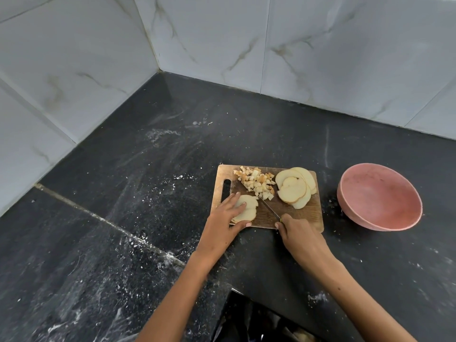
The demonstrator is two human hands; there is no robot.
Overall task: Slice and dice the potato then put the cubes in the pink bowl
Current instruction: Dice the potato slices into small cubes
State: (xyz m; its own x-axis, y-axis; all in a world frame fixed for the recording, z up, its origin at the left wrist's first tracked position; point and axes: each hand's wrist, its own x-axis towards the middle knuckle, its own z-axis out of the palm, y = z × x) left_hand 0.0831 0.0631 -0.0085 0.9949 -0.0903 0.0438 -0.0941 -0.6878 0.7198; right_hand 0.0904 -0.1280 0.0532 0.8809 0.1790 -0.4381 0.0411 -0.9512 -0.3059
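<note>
Pinning a small stack of potato slices (pixel 245 209) flat with straight fingers, the left hand (pixel 228 218) steadies it for dicing, while the right hand (pixel 297 234) wraps its grip round the knife (pixel 270 210), blade angled just beside that stack. Beyond lie finished cubes (pixel 257 183) and uncut slices (pixel 294 187) on the cutting board (pixel 291 213); the pink bowl (pixel 380 196) waits, apparently empty, on the counter (pixel 148 193) to the right, well apart from the knife.

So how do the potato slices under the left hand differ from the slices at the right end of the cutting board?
The slices under the left hand at form a small stack, pressed down, with the knife blade beside them. The slices at the right end form a bigger, fanned-out pile that no hand touches. The right-end slices also look larger and rounder. Both groups are pale, uncut into cubes, and lie on the wooden cutting board.
</note>
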